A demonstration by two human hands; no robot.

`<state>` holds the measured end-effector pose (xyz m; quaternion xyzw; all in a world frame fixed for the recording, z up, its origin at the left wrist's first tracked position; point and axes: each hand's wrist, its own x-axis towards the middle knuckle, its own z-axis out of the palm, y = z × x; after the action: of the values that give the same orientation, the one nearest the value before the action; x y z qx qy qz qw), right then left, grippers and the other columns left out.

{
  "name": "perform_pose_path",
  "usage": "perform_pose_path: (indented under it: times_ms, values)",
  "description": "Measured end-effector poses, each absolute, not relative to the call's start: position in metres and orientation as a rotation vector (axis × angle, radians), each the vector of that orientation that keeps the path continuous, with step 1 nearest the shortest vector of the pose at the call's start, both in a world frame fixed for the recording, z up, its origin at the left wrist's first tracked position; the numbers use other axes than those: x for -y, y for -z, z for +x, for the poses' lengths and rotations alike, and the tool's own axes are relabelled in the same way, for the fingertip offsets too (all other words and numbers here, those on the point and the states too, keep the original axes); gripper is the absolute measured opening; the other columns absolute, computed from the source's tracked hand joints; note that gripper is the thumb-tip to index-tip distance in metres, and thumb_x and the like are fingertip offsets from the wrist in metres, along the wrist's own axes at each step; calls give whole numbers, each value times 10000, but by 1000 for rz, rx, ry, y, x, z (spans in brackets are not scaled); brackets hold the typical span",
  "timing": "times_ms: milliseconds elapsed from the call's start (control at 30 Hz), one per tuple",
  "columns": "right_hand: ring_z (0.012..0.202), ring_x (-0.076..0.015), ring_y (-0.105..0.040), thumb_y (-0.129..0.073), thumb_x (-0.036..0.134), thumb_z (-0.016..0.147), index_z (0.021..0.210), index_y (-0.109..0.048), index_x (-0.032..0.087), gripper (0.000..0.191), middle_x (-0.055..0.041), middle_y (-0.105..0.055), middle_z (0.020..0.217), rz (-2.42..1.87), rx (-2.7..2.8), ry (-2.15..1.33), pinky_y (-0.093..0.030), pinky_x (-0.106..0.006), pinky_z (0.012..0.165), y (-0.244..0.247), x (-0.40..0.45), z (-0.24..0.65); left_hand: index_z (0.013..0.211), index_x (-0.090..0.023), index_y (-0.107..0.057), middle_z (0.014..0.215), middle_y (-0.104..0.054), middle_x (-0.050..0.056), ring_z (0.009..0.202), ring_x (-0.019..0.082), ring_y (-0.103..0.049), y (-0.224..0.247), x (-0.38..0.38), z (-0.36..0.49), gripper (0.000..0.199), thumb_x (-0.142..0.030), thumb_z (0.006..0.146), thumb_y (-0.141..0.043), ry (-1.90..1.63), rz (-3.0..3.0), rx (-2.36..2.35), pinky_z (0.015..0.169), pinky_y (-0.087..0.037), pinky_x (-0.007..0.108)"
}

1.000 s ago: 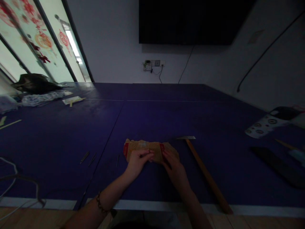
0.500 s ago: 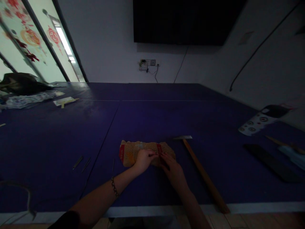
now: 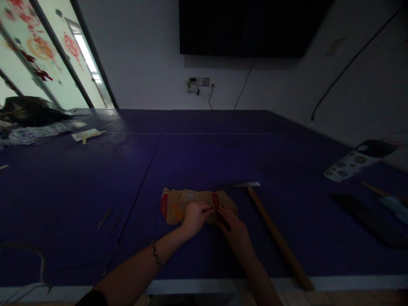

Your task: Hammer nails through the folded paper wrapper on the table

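A tan patterned packet (image 3: 178, 204) with red bands lies across the purple table near its front. My left hand (image 3: 196, 216) rests on the packet's middle, its thumb and fingers pinched together at the right red band. Close beside it, my right hand (image 3: 232, 225) has its fingers bent over the packet's right part, also pinching there. Whatever small part the fingertips grip is too dark to make out. Right of my right hand lies a long wooden-handled hammer (image 3: 277, 233), its metal head pointing away from me.
Thin metal tools (image 3: 104, 218) lie on the table (image 3: 204, 157) left of the packet. At the right are a dark flat object (image 3: 366, 219) and a patterned white container (image 3: 347, 165). A cable (image 3: 41, 259) sits front left; a dark bag (image 3: 32, 111) lies far left.
The view has shifted slightly, so the things on the table appear a little further right. Both hands stay on the packet with nearly the same pose.
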<state>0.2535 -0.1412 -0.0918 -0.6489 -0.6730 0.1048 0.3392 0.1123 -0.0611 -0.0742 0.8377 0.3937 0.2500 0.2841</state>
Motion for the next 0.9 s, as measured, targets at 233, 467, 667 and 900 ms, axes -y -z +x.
perform_pose_path:
  times_ms: [233,467,667,900]
  values:
    - [1117,-239,-494,-509,157,758,1095,-589,127,348,-121,-577,1172,-1680,1744,-269,-401,-420,945,91,142,252,755,-217,-704,738,-683,3,720,140,-608,71,66,116,154,-263,781,-559,-653,2236,-1077,634,-428,208]
    - [1124,-233,-489,-495,155,764,1122,-573,180,367,-95,-577,1179,-1676,1747,-265,-397,-427,945,90,143,252,778,-224,-709,770,-691,3,710,144,-614,66,68,119,137,-260,772,-577,-670,2216,-1111,642,-425,218]
    - [1110,-250,-500,-503,162,761,1105,-585,142,354,-126,-573,1175,-1690,1753,-264,-406,-433,935,91,142,252,776,-226,-707,789,-691,-4,738,142,-612,67,67,119,145,-266,780,-568,-659,2234,-1058,650,-417,209]
    - [1122,-244,-490,-502,160,764,1107,-582,129,354,-124,-571,1179,-1683,1765,-259,-404,-420,942,91,142,252,790,-219,-700,800,-681,3,740,144,-604,67,67,119,153,-259,789,-552,-640,2254,-1121,664,-422,215]
